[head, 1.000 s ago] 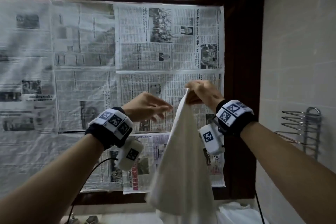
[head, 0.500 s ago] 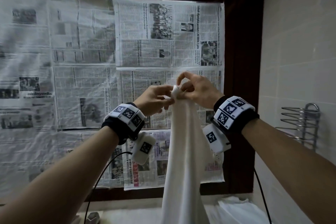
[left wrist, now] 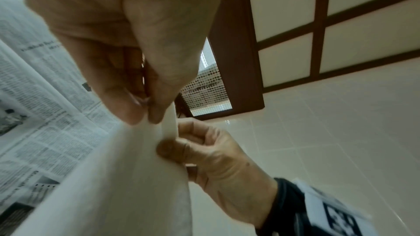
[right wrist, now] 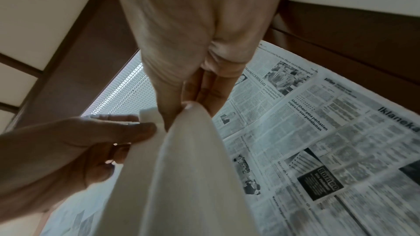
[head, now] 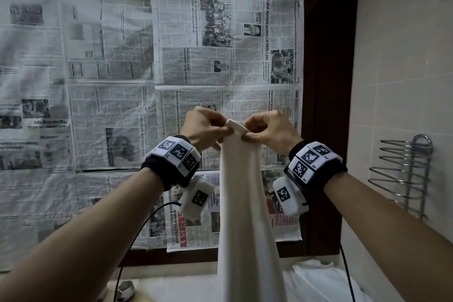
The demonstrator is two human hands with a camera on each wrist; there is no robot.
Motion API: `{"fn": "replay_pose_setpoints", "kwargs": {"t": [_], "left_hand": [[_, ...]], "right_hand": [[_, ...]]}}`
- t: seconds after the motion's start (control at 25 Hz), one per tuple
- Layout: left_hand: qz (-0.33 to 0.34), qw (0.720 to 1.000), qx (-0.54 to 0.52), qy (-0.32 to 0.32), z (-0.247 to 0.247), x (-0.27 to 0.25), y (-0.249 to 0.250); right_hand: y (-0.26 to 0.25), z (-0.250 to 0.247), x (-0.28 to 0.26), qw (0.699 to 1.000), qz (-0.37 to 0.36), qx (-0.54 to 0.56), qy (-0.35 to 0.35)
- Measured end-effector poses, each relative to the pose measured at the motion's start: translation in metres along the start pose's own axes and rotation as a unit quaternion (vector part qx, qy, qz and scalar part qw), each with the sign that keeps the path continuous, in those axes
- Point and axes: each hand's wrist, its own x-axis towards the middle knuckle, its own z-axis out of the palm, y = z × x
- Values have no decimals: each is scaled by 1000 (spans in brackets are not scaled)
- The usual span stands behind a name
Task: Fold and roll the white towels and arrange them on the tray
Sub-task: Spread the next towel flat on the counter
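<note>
You are holding a plain white towel [head: 242, 203]; black-and-white newsprint [head: 110, 81] is covering the dark brown frame [head: 326, 105] upper left.

The black-and-white newspaper sheets [head: 152, 76] taped over the window in front of me carry most of the readable print. In the head view, one sideways headline reads "Sabah dijangka peroleh CIN RM96.5 juta" and another, lower left, "Lebanon says Israel struck in deadliest day since truce" (its last words partly cut off, so I am unsure of them). From my right wrist I read on the same newspaper sheets [right wrist: 318, 132] "Abdul Ghani gesa perhatian segera isu asas pedalaman", the heading "Iklaneka", and a black advertisement box [right wrist: 318, 182] marked "Borneo". The smaller columns are too fine to read.
</note>
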Motion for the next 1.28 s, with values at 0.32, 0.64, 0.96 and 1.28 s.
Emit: {"fn": "replay_pose_setpoints", "kwargs": {"t": [0.32, 0.64, 0.96, 1.28], "left_hand": [[-68, 977, 7, 202, -68, -8, -41], [-83, 962, -180, 190, -97, -46, -31], [-23, 947, -274, 166, -116, -43, 25], [-148, 942, -246, 173, -48, -34, -85]], "right_hand": [[62, -34, -62, 975, 100, -165, 112], [-5, -62, -88, 966, 135, 71, 210], [-68, -80, -72, 924, 167, 250, 236], [55, -26, -63, 925, 275, 211, 157]]}}
